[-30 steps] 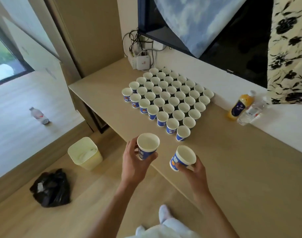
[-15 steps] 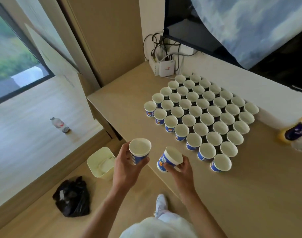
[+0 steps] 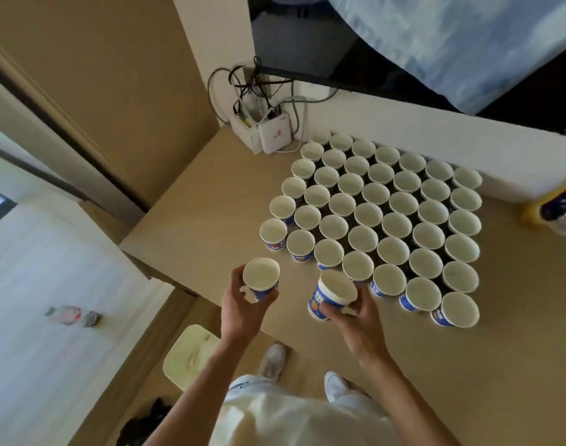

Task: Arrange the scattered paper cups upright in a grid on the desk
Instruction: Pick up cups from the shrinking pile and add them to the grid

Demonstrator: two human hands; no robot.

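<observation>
Left hand (image 3: pixel 243 312) grips one upright paper cup (image 3: pixel 261 278), right hand (image 3: pixel 358 312) grips a tilted cup (image 3: pixel 334 292) beside the desk (image 3: pixel 191 226) grid (image 3: pixel 381 217), likely to extend its near row.

the scene is lit by soft daylight from the left, where the pale window ledge (image 3: pixel 49 268) is washed out almost to white. the desk (image 3: pixel 468 365) is evenly lit, and no hard shadows are cast; only dark gaps are seen between the paper cups (image 3: pixel 371 214). the dark screen (image 3: pixel 307 53) is left dim. the clear bottle (image 3: pixel 72 315) on the ledge and the orange bottle (image 3: pixel 552 204) at the right edge are smeared by motion blur. straight lines are bent toward the edges by the wide lens.
</observation>
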